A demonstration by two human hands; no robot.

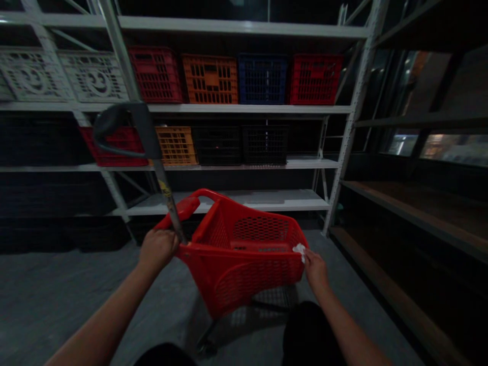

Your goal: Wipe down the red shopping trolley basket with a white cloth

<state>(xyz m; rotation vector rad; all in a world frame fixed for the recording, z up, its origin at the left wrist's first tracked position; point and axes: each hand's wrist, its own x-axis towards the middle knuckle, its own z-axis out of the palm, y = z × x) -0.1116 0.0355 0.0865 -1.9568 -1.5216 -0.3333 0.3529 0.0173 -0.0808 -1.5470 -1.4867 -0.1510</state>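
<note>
A red plastic shopping cart (pixel 251 277) stands side-on before me, its basket holding nothing that I can see. My left hand (pixel 159 248) is closed round the cart's red handle at its near end, beside a metal pole (pixel 168 195) with a dark grey hooked grip (pixel 147 129). At the basket's right end, my right hand (pixel 315 265) pinches a crumpled white tissue (pixel 300 249) against the top rim. The fingertips of that hand are partly hidden behind the tissue and rim.
Behind the cart, a white metal rack (pixel 244 108) carries plastic crates, among them an orange crate (pixel 209 79), a blue crate (pixel 263 79) and a red crate (pixel 315 79). Dark shelving (pixel 415 206) runs along the right. Grey concrete floor (pixel 49 300) lies to the left.
</note>
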